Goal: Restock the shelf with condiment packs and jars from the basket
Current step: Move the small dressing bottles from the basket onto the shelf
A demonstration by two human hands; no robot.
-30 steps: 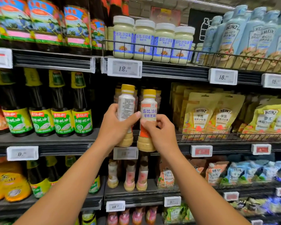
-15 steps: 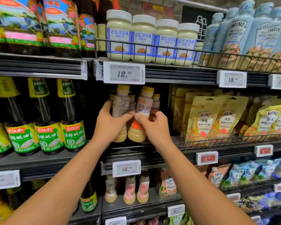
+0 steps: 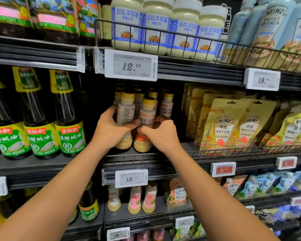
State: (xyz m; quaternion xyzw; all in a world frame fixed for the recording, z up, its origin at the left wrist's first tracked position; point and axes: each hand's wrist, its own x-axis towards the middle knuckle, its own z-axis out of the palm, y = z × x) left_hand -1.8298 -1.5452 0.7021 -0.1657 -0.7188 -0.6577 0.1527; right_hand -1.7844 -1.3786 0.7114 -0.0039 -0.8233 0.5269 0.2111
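Observation:
Two yellow-capped dressing bottles stand side by side at the front of the middle shelf (image 3: pixel 142 158). My left hand (image 3: pixel 109 129) is wrapped around the left bottle (image 3: pixel 125 112), whose back label faces me. My right hand (image 3: pixel 161 134) grips the right bottle (image 3: pixel 146 115), which has a white and orange label. Both bottle bases rest on or just above the shelf board. Several more of the same bottles (image 3: pixel 167 105) stand behind them in the dark. The basket is out of view.
Dark sauce bottles (image 3: pixel 69 122) fill the shelf to the left. Yellow Heinz pouches (image 3: pixel 222 126) stand behind a wire rail on the right. White salad dressing jars (image 3: pixel 156 30) sit on the shelf above. Price tags (image 3: pixel 131 179) line the shelf edges.
Both hands have carried the two bottles forward and down, from in front of the shelf to its front edge. The camera has moved closer to the shelf.

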